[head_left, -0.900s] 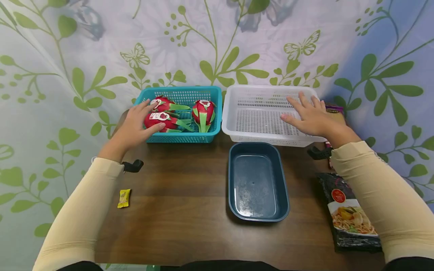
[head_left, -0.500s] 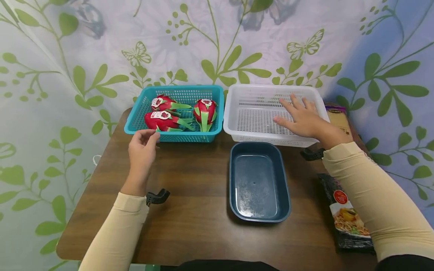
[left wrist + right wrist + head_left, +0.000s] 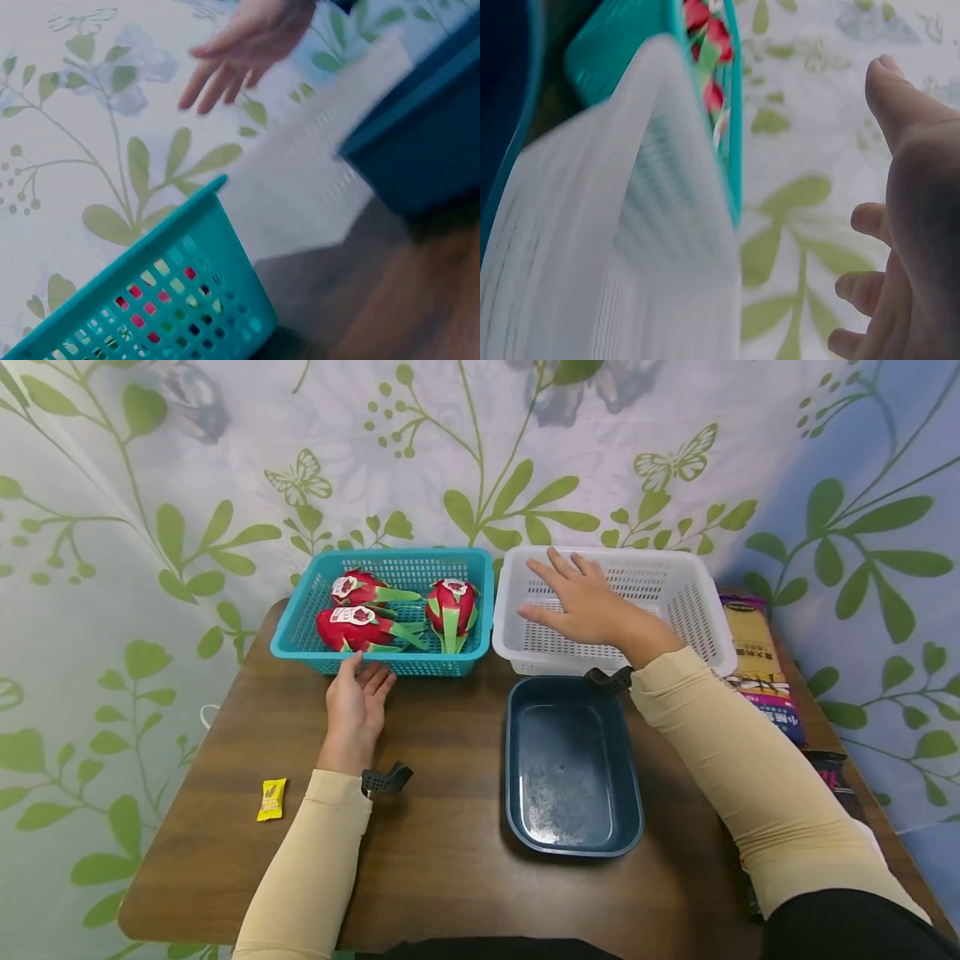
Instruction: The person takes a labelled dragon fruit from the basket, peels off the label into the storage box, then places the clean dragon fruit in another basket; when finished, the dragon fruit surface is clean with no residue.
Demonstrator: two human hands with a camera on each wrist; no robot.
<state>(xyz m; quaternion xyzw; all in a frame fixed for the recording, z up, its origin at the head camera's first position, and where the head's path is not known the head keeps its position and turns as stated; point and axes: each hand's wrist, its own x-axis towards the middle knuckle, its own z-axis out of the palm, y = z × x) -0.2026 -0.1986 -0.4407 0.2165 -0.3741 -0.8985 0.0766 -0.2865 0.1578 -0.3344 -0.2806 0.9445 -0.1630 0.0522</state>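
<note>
My left hand [image 3: 356,710] is at the front rim of a teal basket [image 3: 442,667], palm turned sideways and fingers loosely extended, holding nothing. Inside that basket lie three red dragon fruits [image 3: 352,628] with green tips and stickers. Over the left part of a white basket [image 3: 716,627] hovers my right hand [image 3: 588,606], fingers spread, nothing in it. The right wrist view shows the right hand [image 3: 922,232] with thumb and fingers apart, beside the white basket's rim [image 3: 660,67]. A dark blue tub [image 3: 566,777] stands in front of the white basket.
A small yellow wrapped candy [image 3: 272,800] lies on the wooden table [image 3: 450,827] at left. At right are a yellow and purple food packet [image 3: 753,652] and a black bag [image 3: 832,772], largely hidden by my right sleeve. A leaf-patterned cloth [image 3: 480,435] hangs behind.
My left hand has drawn back from over the dragon fruits to the teal basket's front, turning its palm. My right hand has moved left across the white basket.
</note>
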